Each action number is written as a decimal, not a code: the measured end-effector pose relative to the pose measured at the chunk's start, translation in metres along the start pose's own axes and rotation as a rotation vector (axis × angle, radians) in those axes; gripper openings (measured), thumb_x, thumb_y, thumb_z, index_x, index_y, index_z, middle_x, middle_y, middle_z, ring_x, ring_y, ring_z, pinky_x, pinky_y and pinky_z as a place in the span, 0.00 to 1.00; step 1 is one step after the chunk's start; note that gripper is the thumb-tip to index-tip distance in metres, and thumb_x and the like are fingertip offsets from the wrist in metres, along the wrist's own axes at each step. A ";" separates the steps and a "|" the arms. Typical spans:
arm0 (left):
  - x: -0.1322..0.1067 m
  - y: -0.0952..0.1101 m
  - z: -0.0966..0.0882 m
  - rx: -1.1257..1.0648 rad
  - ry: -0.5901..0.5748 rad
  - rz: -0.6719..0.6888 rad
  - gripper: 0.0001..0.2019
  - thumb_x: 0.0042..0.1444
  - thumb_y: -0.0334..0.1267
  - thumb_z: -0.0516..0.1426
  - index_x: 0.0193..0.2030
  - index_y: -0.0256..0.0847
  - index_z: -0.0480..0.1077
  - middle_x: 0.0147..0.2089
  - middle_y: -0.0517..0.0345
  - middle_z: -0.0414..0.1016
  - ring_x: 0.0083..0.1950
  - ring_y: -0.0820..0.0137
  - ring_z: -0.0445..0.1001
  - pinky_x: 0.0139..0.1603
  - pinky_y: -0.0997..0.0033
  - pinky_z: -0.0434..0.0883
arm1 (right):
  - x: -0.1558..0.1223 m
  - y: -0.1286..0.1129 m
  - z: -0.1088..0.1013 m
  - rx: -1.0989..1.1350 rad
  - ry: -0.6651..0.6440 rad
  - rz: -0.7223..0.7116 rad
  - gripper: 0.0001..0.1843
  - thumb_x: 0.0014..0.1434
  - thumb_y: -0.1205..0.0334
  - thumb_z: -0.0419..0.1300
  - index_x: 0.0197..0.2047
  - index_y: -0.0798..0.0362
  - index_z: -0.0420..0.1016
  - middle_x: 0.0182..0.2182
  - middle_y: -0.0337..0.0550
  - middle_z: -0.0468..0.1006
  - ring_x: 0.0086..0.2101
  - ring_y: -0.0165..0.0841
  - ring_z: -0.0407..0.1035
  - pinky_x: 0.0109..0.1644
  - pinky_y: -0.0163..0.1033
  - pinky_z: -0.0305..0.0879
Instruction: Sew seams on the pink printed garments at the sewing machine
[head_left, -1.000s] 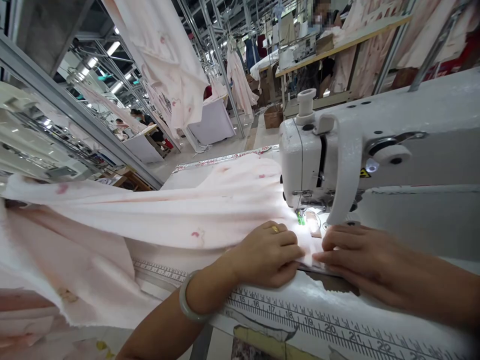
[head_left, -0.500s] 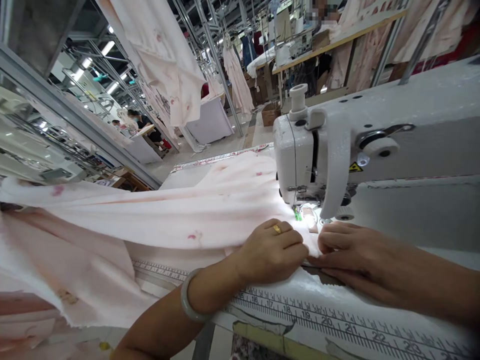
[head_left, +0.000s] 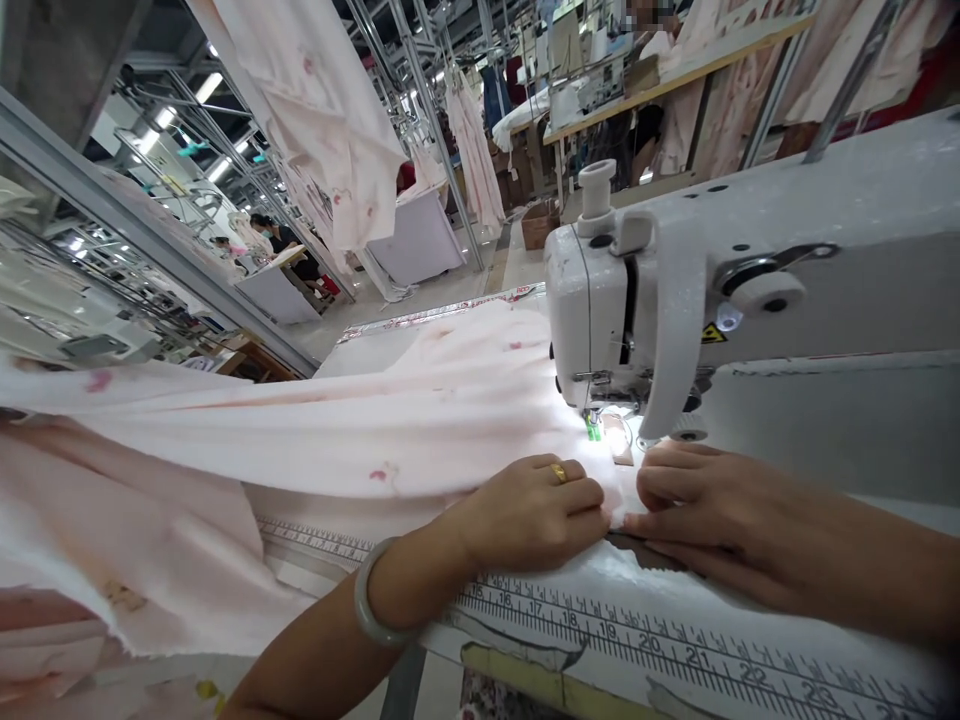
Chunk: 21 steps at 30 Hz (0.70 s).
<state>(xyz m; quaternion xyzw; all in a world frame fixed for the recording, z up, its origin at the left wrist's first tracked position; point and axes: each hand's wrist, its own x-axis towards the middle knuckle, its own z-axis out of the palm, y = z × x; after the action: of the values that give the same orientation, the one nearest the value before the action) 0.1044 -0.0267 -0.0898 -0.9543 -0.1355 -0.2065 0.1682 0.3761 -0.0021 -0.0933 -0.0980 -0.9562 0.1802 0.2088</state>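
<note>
Head view: pale pink fabric [head_left: 322, 440] spans the worktop [head_left: 596, 578] to the sewing machine [head_left: 571, 320]; the left hand [head_left: 532, 512] closes its fingers on the fabric — likely steadying it — the right hand [head_left: 709, 515] touches the edge, fingers bunched, grip unclear.

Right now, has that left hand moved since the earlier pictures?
Yes, slightly: judged against the fixed ruler, the left hand has shifted a little nearer to it.
</note>
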 end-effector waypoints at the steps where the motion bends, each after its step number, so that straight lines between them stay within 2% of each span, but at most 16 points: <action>1: 0.001 -0.001 0.000 -0.001 0.008 0.022 0.14 0.75 0.26 0.60 0.34 0.38 0.75 0.35 0.58 0.75 0.39 0.70 0.71 0.41 0.67 0.70 | 0.000 0.000 0.000 0.003 0.001 0.000 0.21 0.87 0.56 0.50 0.46 0.48 0.83 0.33 0.40 0.76 0.35 0.38 0.71 0.43 0.46 0.64; 4: 0.003 -0.001 0.001 0.045 0.034 0.046 0.13 0.74 0.26 0.62 0.35 0.36 0.77 0.36 0.57 0.77 0.39 0.70 0.72 0.41 0.67 0.70 | -0.001 0.002 0.003 -0.009 0.020 -0.009 0.20 0.87 0.57 0.50 0.46 0.48 0.81 0.34 0.39 0.75 0.35 0.38 0.69 0.44 0.46 0.63; 6: 0.003 0.000 0.005 0.076 0.029 0.004 0.11 0.75 0.27 0.61 0.37 0.35 0.78 0.38 0.56 0.78 0.39 0.69 0.72 0.42 0.66 0.70 | -0.002 0.003 0.004 -0.024 0.025 -0.012 0.19 0.87 0.57 0.51 0.46 0.48 0.81 0.34 0.39 0.76 0.36 0.38 0.70 0.45 0.46 0.63; 11: 0.000 0.002 0.009 -0.014 -0.101 -0.075 0.14 0.79 0.32 0.57 0.41 0.38 0.80 0.42 0.54 0.82 0.41 0.68 0.74 0.46 0.66 0.74 | -0.002 0.001 0.003 -0.035 0.024 -0.003 0.20 0.86 0.58 0.51 0.47 0.48 0.83 0.34 0.39 0.76 0.36 0.37 0.70 0.44 0.45 0.63; 17: -0.001 0.004 0.001 -0.069 -0.144 -0.129 0.15 0.81 0.34 0.54 0.46 0.39 0.82 0.48 0.52 0.86 0.43 0.67 0.77 0.45 0.66 0.76 | 0.000 -0.002 -0.003 -0.031 0.048 -0.009 0.19 0.85 0.57 0.53 0.47 0.46 0.85 0.32 0.40 0.76 0.34 0.37 0.71 0.41 0.45 0.65; 21: 0.002 0.005 -0.002 -0.067 -0.171 -0.114 0.15 0.81 0.32 0.53 0.49 0.37 0.82 0.50 0.51 0.86 0.45 0.68 0.78 0.49 0.67 0.78 | -0.001 0.002 -0.005 -0.123 0.177 -0.003 0.21 0.85 0.59 0.51 0.45 0.47 0.85 0.37 0.42 0.83 0.35 0.37 0.76 0.43 0.45 0.70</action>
<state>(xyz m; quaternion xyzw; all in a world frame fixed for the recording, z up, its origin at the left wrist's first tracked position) 0.1066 -0.0317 -0.0882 -0.9642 -0.1966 -0.1382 0.1118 0.3793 0.0010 -0.0900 -0.1249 -0.9434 0.1117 0.2863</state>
